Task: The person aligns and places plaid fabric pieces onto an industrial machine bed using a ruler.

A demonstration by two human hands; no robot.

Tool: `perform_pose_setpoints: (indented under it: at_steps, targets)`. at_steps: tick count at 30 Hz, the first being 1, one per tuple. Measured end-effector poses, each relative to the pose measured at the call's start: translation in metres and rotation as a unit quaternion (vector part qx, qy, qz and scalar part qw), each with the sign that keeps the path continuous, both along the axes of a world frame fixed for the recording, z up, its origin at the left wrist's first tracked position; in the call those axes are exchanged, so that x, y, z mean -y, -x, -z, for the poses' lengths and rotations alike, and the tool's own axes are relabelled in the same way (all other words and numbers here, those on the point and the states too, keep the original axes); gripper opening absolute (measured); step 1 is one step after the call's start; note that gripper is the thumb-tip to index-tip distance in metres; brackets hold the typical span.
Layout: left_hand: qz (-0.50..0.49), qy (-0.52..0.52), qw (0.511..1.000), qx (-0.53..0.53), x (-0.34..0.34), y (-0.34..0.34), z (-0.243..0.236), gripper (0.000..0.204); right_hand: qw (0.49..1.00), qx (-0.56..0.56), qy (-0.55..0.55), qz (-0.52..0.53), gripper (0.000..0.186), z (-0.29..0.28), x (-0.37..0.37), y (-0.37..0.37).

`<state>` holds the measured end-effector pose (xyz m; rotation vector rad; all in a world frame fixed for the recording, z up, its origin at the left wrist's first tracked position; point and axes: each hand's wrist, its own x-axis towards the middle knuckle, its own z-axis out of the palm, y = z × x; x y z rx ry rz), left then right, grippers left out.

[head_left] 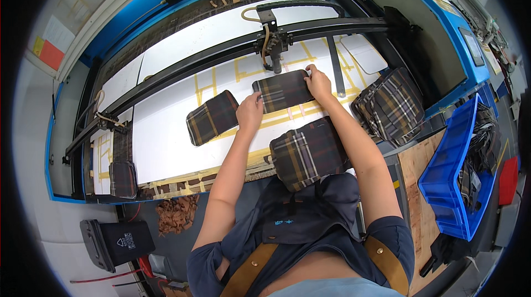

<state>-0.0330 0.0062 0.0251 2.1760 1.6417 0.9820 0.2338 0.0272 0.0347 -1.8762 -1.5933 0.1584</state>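
A dark plaid fabric piece (283, 91) with rounded corners lies on the white bed of the machine, just below the cutting head (274, 48). My left hand (250, 113) pinches its left edge. With thumb and fingers together, my right hand (319, 84) grips its upper right corner. To the left of my left hand rests another plaid piece (212, 117), flat on the bed. Under my right forearm, at the bed's front edge, sits a stack of plaid pieces (307, 153). My forearm partly covers that stack.
Above the bed runs a black gantry beam (210, 53). More plaid pieces (394, 106) are piled on the right, and one plaid piece (123, 179) lies at the left front corner. A blue bin (442, 186) holds dark scraps. A black waste bin (119, 241) stands lower left.
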Motion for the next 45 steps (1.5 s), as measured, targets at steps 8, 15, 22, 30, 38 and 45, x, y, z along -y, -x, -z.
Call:
perform_pose_setpoints:
  at_steps: [8,15,22,30,38,45]
  targets:
    - [0.015,-0.056,0.998,-0.011,0.000,-0.001,0.004,0.024,0.999,0.022,-0.033,-0.029,0.012,-0.003,0.003,0.001]
    - [0.006,-0.087,0.995,-0.042,0.005,-0.007,-0.004,0.021,0.997,0.030,-0.054,-0.042,0.011,0.001,0.005,-0.001]
    - [0.182,-0.107,0.977,0.012,0.013,-0.014,-0.009,0.024,0.982,0.179,-0.037,-0.041,0.021,-0.005,0.021,-0.006]
    - [0.229,-0.112,0.966,-0.032,0.021,-0.021,0.001,0.028,0.958,0.218,0.132,0.134,0.025,-0.016,0.029,-0.055]
    - [0.219,-0.145,0.965,-0.016,0.022,-0.032,0.007,0.025,0.950,0.247,0.137,0.134,0.020,-0.010,0.012,-0.071]
    - [0.162,-0.084,0.981,0.065,0.020,-0.042,0.002,0.013,0.990,-0.136,-0.027,0.011,0.020,-0.004,0.022,-0.030]
